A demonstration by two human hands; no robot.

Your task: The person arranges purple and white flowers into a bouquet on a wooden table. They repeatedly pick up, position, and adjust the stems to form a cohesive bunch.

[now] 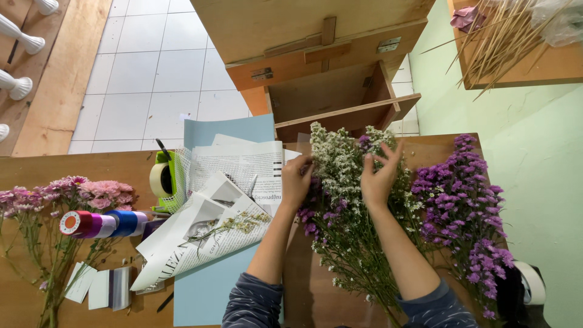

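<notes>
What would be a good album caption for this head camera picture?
Left hand and right hand arranging white filler flowers on a wooden table.

To my left lie pink flowers (pixel 91 193), ribbon spools (pixel 103 223) and a green tape dispenser (pixel 165 180) — all on the wooden table (pixel 36 167). Printed wrapping paper (pixel 209 234) overlaps a pale blue sheet (pixel 200 291) — bamboo sticks (pixel 501 39) sit far right.
</notes>
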